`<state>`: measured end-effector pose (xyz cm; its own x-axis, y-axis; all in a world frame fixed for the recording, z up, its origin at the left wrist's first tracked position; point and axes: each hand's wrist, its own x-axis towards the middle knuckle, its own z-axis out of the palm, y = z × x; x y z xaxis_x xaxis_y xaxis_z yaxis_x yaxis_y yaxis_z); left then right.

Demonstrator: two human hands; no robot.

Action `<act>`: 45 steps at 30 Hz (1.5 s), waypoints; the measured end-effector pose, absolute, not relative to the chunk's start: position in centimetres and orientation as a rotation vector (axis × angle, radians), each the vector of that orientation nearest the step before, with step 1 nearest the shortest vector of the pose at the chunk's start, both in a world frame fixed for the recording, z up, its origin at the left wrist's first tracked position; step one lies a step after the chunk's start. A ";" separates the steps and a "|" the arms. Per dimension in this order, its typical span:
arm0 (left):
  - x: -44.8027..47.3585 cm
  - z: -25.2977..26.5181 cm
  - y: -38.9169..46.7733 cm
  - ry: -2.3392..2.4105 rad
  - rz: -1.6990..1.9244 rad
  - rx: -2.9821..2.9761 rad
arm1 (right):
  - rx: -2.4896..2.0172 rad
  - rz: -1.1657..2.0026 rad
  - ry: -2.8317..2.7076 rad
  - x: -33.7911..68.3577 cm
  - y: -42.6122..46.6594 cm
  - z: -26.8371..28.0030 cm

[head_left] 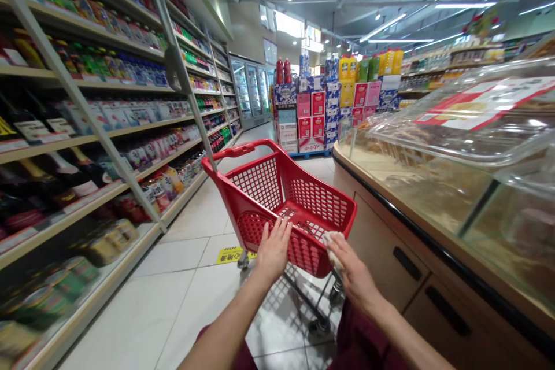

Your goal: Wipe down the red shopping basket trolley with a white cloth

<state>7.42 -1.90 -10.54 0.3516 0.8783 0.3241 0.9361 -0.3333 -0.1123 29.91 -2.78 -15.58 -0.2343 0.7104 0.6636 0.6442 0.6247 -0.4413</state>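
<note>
A red plastic shopping cart (323, 193) stands in the aisle, its handle toward the shelves on the left. My left hand (274, 248) has its fingers stretched out flat, at the near side of the basket; whether it presses on the rim I cannot tell. By the basket's right corner, my right hand (353, 272) holds a crumpled white cloth (333, 241), partly hidden under the fingers. The visible part of the basket floor shows only its red grid. Below it are a dark metal frame and wheels.
Shelves (87, 139) of bottles, cans and packs line the left. On the right runs a wood-fronted counter (381, 231) with glass and clear plastic packs. Stacked drink cartons (311, 121) stand ahead. A yellow floor sticker (229, 255) lies beside the cart.
</note>
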 end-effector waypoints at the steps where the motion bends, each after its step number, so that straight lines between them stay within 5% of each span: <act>1: 7.2 -10.5 -1.8 -1.587 -0.280 -2.351 | -1.056 0.096 -1.936 29.6 -3.7 -15.7; 45: 7.8 -8.5 -5.0 -1.720 -0.419 -2.062 | -1.266 -0.128 -1.849 28.5 0.5 -13.5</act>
